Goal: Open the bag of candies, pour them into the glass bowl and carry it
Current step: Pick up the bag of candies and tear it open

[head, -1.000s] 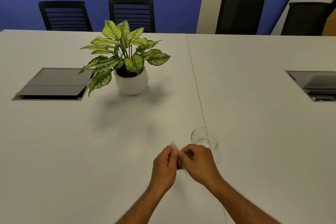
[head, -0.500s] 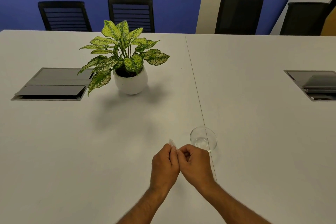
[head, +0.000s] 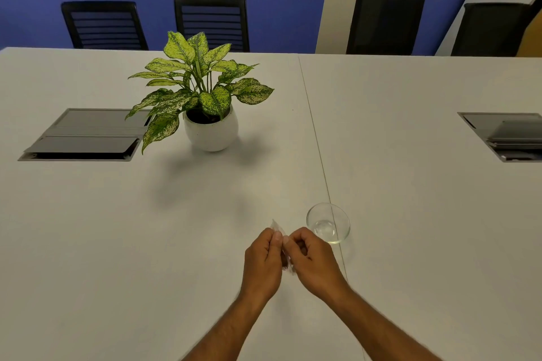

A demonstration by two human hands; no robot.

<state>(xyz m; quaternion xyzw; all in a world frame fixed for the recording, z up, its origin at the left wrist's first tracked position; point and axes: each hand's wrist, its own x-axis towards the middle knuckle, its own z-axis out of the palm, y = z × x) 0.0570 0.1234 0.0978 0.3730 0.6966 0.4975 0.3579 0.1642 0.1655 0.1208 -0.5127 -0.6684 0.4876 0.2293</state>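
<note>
I pinch the small clear bag of candies (head: 282, 246) between my left hand (head: 262, 262) and right hand (head: 312, 261), fingers pressed on its top edge (apparently unopened). The glass bowl (head: 328, 223), just far-right on the bench (head: 410, 214), sits empty; pouring and carrying remain.

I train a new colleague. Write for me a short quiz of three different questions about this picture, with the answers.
1. True or false: the glass bowl already holds candies.
2. Multiple choice: what do the left hand and the right hand hold between them? A) the small clear bag B) the bowl C) a leaf of the plant
3. Short answer: on which side of the hands does the bowl stand on the table?

Key:
1. False; it looks empty.
2. A; both hands pinch it at its top.
3. On the person's right, slightly farther away, on the table seam.
</note>
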